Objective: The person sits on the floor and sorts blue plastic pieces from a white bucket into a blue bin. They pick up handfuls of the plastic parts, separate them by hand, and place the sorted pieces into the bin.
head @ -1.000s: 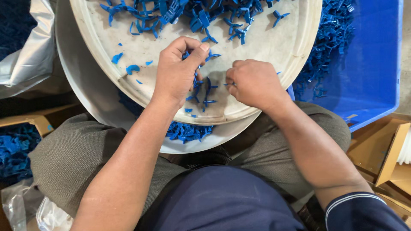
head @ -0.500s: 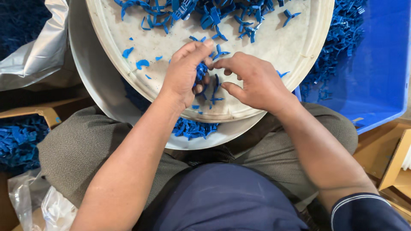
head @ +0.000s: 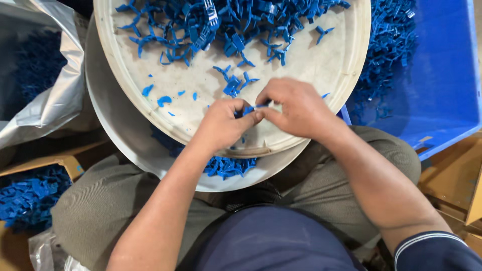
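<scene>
Left hand (head: 223,125) and right hand (head: 296,108) both pinch one small blue plastic piece (head: 249,109); round tray (head: 150,108) beneath the grip.

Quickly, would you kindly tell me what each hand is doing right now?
Left hand: closed, pinching a small blue plastic piece.
Right hand: closed on the same piece.

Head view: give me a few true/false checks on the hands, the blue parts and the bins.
1. Both hands pinch one small blue part between them. True: left hand and right hand meet on it.
2. The round tray is red. False: it is off-white.
3. A blue bin sits at the right. True.
4. The pile of blue parts lies at the tray's near edge. False: it lies at the far side.
</scene>
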